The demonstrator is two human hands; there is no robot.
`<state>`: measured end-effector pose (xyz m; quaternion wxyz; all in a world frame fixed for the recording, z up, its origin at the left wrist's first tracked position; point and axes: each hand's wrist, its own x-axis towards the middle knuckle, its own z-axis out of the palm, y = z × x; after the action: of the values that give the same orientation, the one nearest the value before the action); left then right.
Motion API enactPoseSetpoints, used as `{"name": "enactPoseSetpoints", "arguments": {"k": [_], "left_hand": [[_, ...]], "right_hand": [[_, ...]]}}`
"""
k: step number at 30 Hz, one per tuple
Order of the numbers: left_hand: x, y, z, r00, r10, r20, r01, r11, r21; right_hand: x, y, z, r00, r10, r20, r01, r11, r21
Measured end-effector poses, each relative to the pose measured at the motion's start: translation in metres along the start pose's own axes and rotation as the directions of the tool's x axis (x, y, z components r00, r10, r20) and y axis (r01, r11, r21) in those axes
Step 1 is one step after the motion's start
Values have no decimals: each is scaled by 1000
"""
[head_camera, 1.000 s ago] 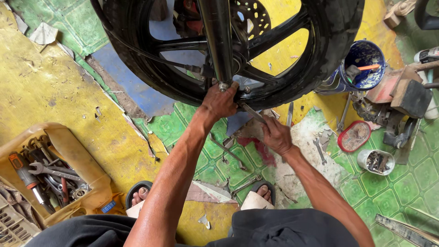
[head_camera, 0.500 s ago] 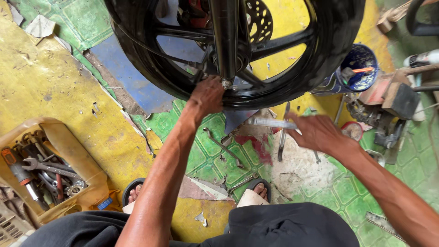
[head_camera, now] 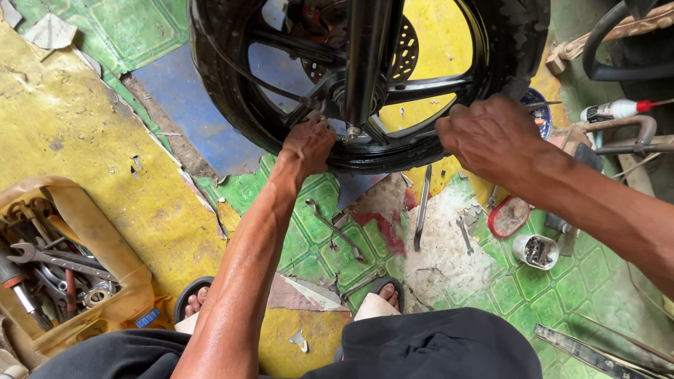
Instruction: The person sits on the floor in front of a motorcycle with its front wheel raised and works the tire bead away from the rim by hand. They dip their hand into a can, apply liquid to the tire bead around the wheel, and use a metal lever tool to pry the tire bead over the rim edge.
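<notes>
wheel ahead, toolbox left, wrenches on floor beneath

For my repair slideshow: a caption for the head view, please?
Left hand at the motorcycle wheel hub, right hand gripping its tyre.

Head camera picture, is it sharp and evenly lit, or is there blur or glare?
Head view: soft, even daylight, no harsh glare; the left hand at the wheel hub looks sharp; the right hand on the rim is slightly soft; the edges bow a little, as with a wide lens.

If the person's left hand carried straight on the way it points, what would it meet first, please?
Probably the wheel hub beside the fork leg: the left hand already reaches between the spokes at the tyre, though depth is unclear.
</notes>
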<state>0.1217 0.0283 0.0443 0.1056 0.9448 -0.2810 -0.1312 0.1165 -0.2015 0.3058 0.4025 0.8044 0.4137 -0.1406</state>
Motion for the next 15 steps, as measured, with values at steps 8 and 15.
{"name": "enactPoseSetpoints", "arguments": {"k": [8,15], "left_hand": [[3,0,5,1000,-2,28,2,1000,-7],[4,-2,13,1000,4,12,-4,1000,-18]], "right_hand": [[18,10,-19,963,-8,268,13,1000,-18],[41,17,35,921,-130,367,143,990,-9]]}}
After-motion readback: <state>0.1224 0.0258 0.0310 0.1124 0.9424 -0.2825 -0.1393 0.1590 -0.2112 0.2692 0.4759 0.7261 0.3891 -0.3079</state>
